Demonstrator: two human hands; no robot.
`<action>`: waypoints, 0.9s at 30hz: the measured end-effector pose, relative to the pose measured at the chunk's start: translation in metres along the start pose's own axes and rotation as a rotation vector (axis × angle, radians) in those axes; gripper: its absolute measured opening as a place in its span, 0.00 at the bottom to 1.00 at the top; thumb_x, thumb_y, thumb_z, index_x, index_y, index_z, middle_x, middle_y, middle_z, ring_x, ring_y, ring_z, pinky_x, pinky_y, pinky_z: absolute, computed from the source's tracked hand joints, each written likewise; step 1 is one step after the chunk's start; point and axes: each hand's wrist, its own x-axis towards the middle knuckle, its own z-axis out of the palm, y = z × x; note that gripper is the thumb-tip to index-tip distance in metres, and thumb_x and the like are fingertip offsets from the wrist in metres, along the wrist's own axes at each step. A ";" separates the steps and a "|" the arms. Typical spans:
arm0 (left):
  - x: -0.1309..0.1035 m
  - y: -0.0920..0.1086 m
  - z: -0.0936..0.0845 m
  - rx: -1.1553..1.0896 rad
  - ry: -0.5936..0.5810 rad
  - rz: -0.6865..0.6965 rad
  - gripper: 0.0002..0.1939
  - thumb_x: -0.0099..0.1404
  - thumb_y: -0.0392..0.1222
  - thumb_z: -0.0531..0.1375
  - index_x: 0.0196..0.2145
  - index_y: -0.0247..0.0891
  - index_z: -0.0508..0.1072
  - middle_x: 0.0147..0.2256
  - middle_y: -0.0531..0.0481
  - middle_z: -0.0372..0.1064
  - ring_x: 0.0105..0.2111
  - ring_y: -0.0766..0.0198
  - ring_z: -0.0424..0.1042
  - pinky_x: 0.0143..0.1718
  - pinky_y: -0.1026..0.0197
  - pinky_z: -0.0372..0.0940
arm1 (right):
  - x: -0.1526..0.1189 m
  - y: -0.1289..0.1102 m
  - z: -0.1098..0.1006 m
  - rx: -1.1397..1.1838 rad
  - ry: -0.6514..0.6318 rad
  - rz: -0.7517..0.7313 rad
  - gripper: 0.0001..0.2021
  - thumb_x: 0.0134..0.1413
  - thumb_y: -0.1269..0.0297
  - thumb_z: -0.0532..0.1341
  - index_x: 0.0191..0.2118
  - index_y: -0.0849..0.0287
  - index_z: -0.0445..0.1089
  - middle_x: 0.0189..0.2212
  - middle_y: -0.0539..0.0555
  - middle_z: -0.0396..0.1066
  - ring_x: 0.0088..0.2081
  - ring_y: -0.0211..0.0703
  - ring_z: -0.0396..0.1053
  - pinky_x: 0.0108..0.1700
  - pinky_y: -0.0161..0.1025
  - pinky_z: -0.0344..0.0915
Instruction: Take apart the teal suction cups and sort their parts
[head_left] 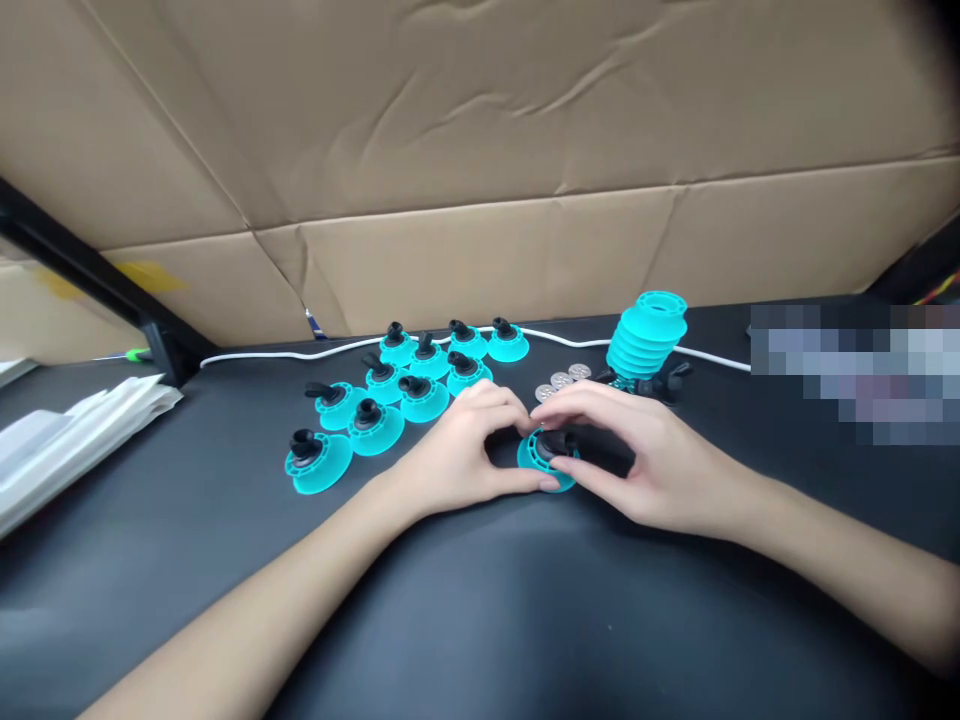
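Note:
Low on the black table, a turquoise suction cup (531, 456) sits between my two hands, with a black fitting (553, 442) in its centre. My left hand (466, 450) curves around the cup's left side, its thumb at the near rim and its fingers at the far side. From the right, my right hand (654, 455) closes its thumb and fingers around the fitting and the cup. Its fingers hide part of both. Just beyond the hands lie several round silver perforated discs (561, 381).
Several turquoise cups with black fittings (369, 425) stand in rows on the left. A stack of bare turquoise cups (646, 338) leans at the right, beside loose black fittings (661, 384). A white cable (285, 355) runs behind. White packets (90, 440) lie far left; cardboard (480, 260) walls the back.

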 end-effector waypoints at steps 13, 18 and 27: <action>-0.001 -0.002 0.000 -0.017 0.006 0.008 0.20 0.57 0.51 0.78 0.39 0.39 0.77 0.40 0.49 0.76 0.41 0.56 0.69 0.48 0.52 0.65 | 0.000 0.002 0.000 0.019 0.013 0.019 0.20 0.64 0.71 0.66 0.60 0.52 0.71 0.54 0.55 0.76 0.55 0.49 0.75 0.58 0.47 0.74; -0.001 -0.002 0.000 -0.009 0.011 0.004 0.20 0.59 0.55 0.76 0.38 0.39 0.77 0.38 0.48 0.76 0.41 0.56 0.69 0.47 0.52 0.66 | 0.002 0.002 0.006 -0.059 0.061 -0.012 0.15 0.65 0.67 0.68 0.56 0.54 0.73 0.51 0.56 0.78 0.53 0.52 0.76 0.56 0.50 0.75; -0.001 0.001 -0.002 -0.016 -0.004 -0.019 0.20 0.57 0.51 0.78 0.41 0.39 0.80 0.40 0.48 0.77 0.43 0.54 0.71 0.51 0.50 0.66 | 0.002 0.003 -0.021 -0.293 0.124 -0.085 0.07 0.67 0.63 0.67 0.47 0.55 0.75 0.45 0.57 0.79 0.45 0.51 0.78 0.49 0.48 0.77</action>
